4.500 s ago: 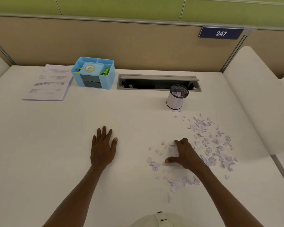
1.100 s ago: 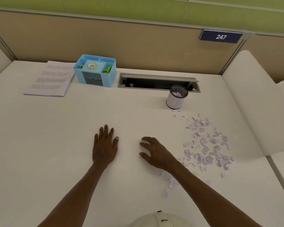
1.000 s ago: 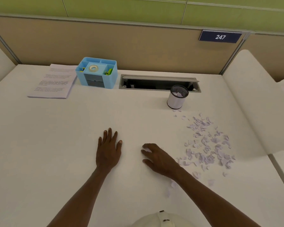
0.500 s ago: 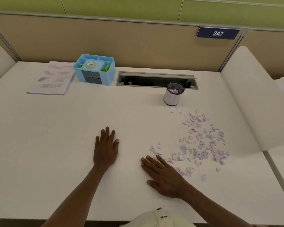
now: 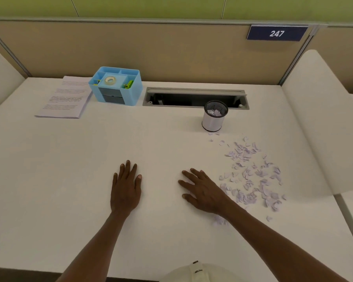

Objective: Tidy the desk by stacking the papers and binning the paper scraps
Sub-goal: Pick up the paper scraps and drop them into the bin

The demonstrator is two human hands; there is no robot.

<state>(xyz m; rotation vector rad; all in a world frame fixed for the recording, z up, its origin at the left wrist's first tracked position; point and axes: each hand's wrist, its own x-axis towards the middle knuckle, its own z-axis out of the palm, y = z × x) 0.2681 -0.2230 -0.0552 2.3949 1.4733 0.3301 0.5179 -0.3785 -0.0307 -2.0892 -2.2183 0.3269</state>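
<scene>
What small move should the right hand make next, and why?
Probably sweep the right hand rightward to bunch the paper scraps into a pile. It lies flat on the desk at their left edge, holding nothing, and they lie too scattered to lift into the cup in one go.

Papers (image 5: 64, 98) far left – organiser (image 5: 118, 86) beside them; scraps (image 5: 251, 176) before the bin (image 5: 214, 117).

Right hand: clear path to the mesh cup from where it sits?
Probably yes. The right hand lies flat on the desk; only loose paper scraps lie between it and the upright mesh cup, nothing tall.
</scene>
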